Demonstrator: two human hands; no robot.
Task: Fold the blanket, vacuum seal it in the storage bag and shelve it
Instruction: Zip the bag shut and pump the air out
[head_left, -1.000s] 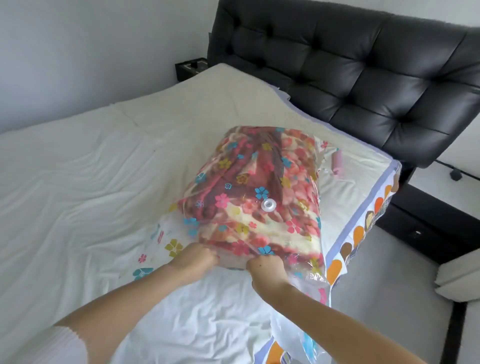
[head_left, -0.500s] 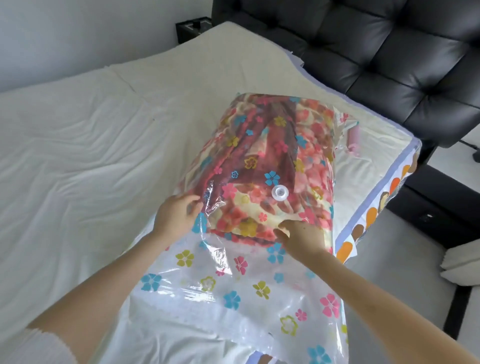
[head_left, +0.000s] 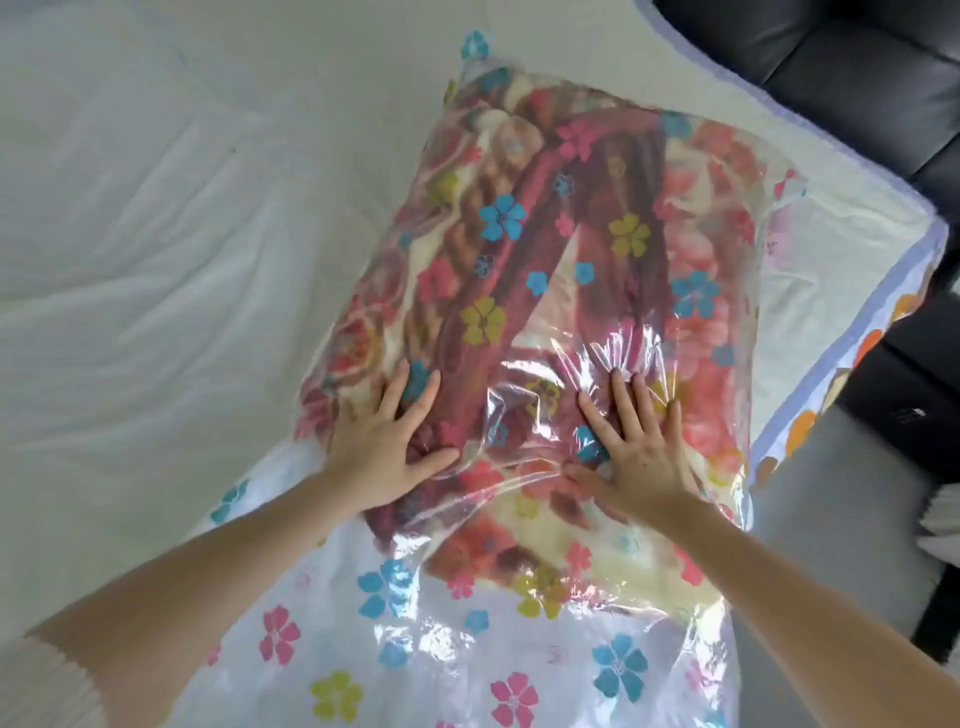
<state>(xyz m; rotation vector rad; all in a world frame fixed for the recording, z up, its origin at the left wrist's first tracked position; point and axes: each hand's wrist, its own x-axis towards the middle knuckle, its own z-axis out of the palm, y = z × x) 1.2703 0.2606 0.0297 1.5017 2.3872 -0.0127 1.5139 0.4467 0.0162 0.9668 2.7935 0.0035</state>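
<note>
Blanket (head_left: 545, 249) folded inside flowered storage bag (head_left: 519, 649) on white bed (head_left: 130, 260), long axis running away from body. Left hand (head_left: 382, 452) and right hand (head_left: 636, 457) flat, fingers spread, pressing near end; bulk straight ahead, equally reachable, empty mouth end trailing toward body.

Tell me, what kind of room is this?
Most likely a bedroom: a bed with a white sheet, a dark padded headboard, and a blanket lying on it.
</note>
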